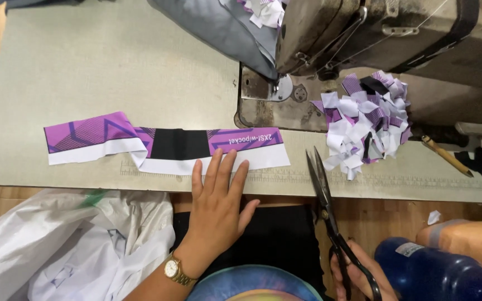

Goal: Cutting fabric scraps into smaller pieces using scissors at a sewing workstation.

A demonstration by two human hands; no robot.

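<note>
Left hand (216, 209) fingers spread flat on fabric strip (165, 144); right hand (358, 274) apparently gripping scissors (330, 212).

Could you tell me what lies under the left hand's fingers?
The left hand rests flat on the white edge of a purple, black and white fabric strip on the sewing table; what its palm covers stays hidden.

Open run of grey-green tabletop (112, 67) left of the worn beige sewing machine (375, 33). Right side blocked: heap of purple-and-white fabric scraps (364, 122), black-handled steel scissors (324, 189), wooden pencil (447, 156). Purple-black-white printed fabric strip (163, 145) covers front edge.
</note>
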